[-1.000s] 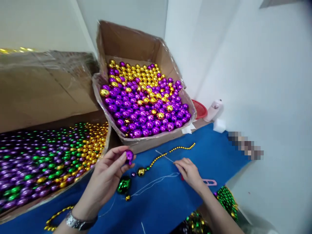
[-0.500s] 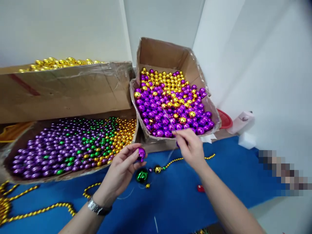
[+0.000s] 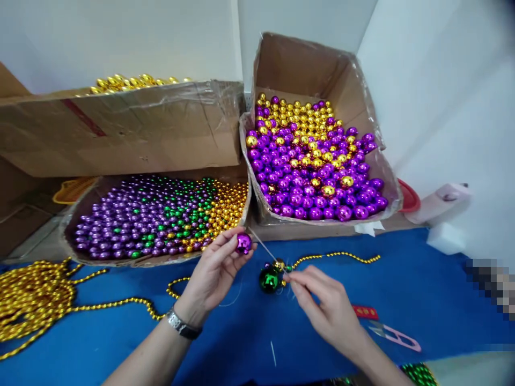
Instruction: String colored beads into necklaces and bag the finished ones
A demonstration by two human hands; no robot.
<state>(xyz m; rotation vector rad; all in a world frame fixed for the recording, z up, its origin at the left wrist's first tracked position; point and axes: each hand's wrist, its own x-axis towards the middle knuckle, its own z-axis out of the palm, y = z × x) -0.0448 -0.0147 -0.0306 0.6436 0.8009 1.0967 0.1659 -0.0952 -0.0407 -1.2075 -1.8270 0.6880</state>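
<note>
A shiny purple bead [image 3: 243, 244] is pinched between the thumb and fingers of my left hand [image 3: 215, 279]. My right hand [image 3: 322, 297] is closed, its thumb and forefinger gripping a thin, pale thread [image 3: 263, 247] that slants up toward the purple bead. Whether the thread passes through the bead I cannot tell. Just beyond my right fingertips, a large green bead [image 3: 269, 281] lies on the blue cloth, with a gold bead [image 3: 278, 264] and smaller beads around it. A string of small gold beads [image 3: 341, 254] runs off to the right from this cluster.
A carton [image 3: 364, 80] of purple and gold beads stands at back right. Left of it, another carton [image 3: 66, 236] holds small purple, green and gold beads. A heap of gold bead strings [image 3: 36, 295] lies at left. Pink thread snips [image 3: 396, 336] and a red piece [image 3: 365, 312] lie at right.
My right hand has come down from in front of the purple-bead carton to the green bead, still pinching the thread. My left hand keeps the purple bead. The view has shifted left and downward.
</note>
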